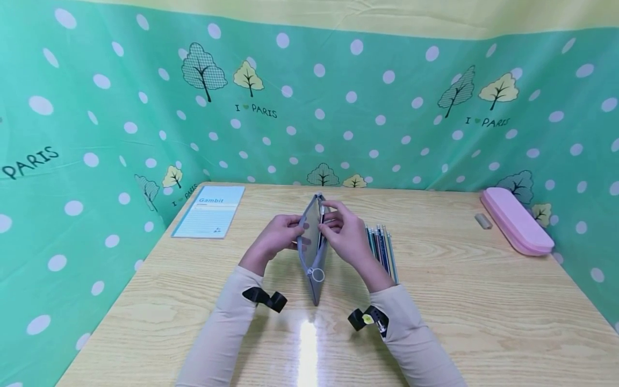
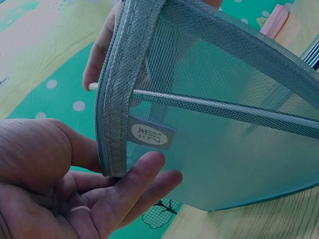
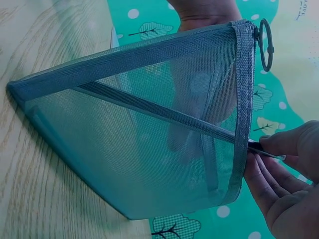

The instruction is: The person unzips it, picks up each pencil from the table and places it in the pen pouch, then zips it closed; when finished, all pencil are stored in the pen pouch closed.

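Upright over the table, a grey see-through mesh zip pouch (image 1: 309, 236) stands with its zipped top spread open and a ring pull (image 1: 317, 274) at its near end. My left hand (image 1: 280, 234) grips its left side, thumb and fingers at the zip edge beside a small label (image 2: 152, 133). Inside the mouth my right hand (image 1: 340, 228) pinches the top end of a slim dark pencil (image 3: 164, 115). The pencil's shaft shows through the mesh, slanting down toward a lower corner. Just right of that hand, several pencils (image 1: 382, 247) lie in a bundle, partly hidden by the forearm.
A light blue notebook (image 1: 209, 212) lies at the back left of the wooden table (image 1: 435, 322). At the back right are a grey eraser (image 1: 483, 221) and a pink pencil case (image 1: 516, 220). A green dotted curtain (image 1: 338, 107) hangs behind the table and along its sides.
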`<state>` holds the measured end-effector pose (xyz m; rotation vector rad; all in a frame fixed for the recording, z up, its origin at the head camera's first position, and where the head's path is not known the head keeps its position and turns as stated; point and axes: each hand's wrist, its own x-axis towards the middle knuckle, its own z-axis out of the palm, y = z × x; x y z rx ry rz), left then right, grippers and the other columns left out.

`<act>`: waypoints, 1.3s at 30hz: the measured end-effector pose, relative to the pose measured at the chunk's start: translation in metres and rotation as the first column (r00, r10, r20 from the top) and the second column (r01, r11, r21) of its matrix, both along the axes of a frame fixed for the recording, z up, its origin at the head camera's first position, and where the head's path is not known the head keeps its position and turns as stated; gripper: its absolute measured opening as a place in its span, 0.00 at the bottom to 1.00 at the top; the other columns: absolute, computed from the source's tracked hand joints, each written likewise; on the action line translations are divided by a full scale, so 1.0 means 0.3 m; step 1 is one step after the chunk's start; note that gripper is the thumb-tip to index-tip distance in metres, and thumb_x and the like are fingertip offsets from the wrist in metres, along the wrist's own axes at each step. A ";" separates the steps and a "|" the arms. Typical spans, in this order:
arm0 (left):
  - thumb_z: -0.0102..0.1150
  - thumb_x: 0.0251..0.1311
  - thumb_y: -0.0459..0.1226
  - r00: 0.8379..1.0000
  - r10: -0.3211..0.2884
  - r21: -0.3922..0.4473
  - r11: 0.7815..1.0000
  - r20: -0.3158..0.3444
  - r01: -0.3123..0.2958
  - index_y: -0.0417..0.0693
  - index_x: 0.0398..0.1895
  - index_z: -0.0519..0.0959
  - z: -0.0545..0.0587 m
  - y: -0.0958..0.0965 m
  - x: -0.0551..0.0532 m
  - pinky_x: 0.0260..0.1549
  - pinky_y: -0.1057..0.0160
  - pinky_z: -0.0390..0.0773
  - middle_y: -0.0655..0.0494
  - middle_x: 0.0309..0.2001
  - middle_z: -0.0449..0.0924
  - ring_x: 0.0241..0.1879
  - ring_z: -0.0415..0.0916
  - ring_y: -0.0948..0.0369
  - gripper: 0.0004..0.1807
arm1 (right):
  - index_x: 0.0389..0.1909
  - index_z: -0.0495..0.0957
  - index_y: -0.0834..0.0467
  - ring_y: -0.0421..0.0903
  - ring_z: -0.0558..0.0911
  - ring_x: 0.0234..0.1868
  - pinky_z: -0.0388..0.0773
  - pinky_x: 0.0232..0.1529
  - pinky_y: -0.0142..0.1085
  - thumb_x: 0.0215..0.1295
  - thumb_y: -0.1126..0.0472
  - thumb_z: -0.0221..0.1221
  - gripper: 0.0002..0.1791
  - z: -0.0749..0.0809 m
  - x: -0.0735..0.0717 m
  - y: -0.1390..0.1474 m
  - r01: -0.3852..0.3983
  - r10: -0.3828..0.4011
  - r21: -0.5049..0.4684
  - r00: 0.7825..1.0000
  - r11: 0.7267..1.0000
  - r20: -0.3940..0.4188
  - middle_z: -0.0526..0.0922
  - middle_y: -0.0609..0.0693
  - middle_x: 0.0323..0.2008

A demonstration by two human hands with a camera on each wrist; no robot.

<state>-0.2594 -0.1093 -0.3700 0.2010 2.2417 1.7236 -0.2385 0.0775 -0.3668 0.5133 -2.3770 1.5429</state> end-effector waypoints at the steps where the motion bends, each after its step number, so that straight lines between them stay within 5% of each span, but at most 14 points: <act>1: 0.44 0.78 0.30 1.000 0.000 0.001 1.000 0.000 0.000 0.27 0.70 0.69 0.001 0.001 -0.001 0.48 0.52 0.88 0.29 0.62 0.77 0.54 0.83 0.40 0.23 | 0.63 0.76 0.63 0.56 0.89 0.41 0.89 0.44 0.42 0.64 0.75 0.66 0.26 0.001 0.001 0.000 0.003 -0.003 0.001 1.000 1.000 -0.003 0.88 0.63 0.42; 14: 0.45 0.77 0.29 1.000 -0.002 -0.001 1.000 -0.009 0.002 0.26 0.69 0.69 0.013 0.007 -0.003 0.47 0.52 0.88 0.30 0.62 0.77 0.53 0.84 0.40 0.22 | 0.51 0.82 0.71 0.61 0.88 0.40 0.87 0.40 0.30 0.66 0.76 0.60 0.13 0.035 -0.011 0.037 0.076 -0.085 -0.183 0.995 0.980 -0.044 0.87 0.67 0.45; 18: 0.44 0.77 0.29 1.000 -0.009 -0.003 1.000 -0.011 0.009 0.24 0.69 0.68 0.016 0.008 -0.006 0.47 0.52 0.88 0.29 0.63 0.76 0.54 0.84 0.41 0.22 | 0.50 0.82 0.70 0.53 0.88 0.37 0.86 0.39 0.27 0.68 0.75 0.59 0.12 0.061 -0.019 0.090 0.119 -0.126 -0.198 0.992 0.973 -0.024 0.87 0.67 0.45; 22: 0.45 0.77 0.29 1.000 -0.007 -0.003 1.000 -0.014 0.007 0.25 0.68 0.70 0.018 0.010 -0.011 0.47 0.52 0.88 0.29 0.61 0.77 0.53 0.85 0.41 0.21 | 0.53 0.81 0.70 0.41 0.87 0.35 0.87 0.40 0.28 0.72 0.73 0.58 0.12 0.086 -0.022 0.145 0.123 -0.121 -0.252 0.992 0.960 0.023 0.86 0.68 0.45; 27: 0.45 0.77 0.29 1.000 -0.009 -0.002 1.000 -0.010 0.009 0.25 0.69 0.69 0.015 0.012 -0.011 0.48 0.52 0.88 0.29 0.63 0.76 0.53 0.84 0.41 0.22 | 0.56 0.77 0.73 0.37 0.85 0.34 0.88 0.41 0.33 0.75 0.72 0.55 0.14 0.099 -0.006 0.193 0.076 -0.025 -0.359 0.989 0.930 0.147 0.84 0.65 0.43; 32: 0.45 0.77 0.29 1.000 -0.009 0.002 1.000 -0.021 0.009 0.24 0.69 0.68 0.009 0.007 -0.007 0.48 0.51 0.88 0.28 0.63 0.75 0.53 0.84 0.41 0.22 | 0.58 0.76 0.74 0.39 0.85 0.32 0.88 0.39 0.33 0.77 0.69 0.53 0.16 0.088 -0.029 0.244 0.047 0.028 -0.239 0.953 0.970 0.302 0.84 0.64 0.43; 39: 0.45 0.77 0.29 1.000 0.015 0.000 1.000 -0.015 -0.015 0.24 0.69 0.69 -0.002 -0.012 0.002 0.47 0.51 0.88 0.27 0.62 0.76 0.52 0.85 0.41 0.22 | 0.62 0.72 0.78 0.44 0.87 0.32 0.89 0.39 0.37 0.77 0.64 0.52 0.22 0.009 -0.149 0.376 -0.054 0.005 0.075 0.843 0.996 0.538 0.84 0.68 0.43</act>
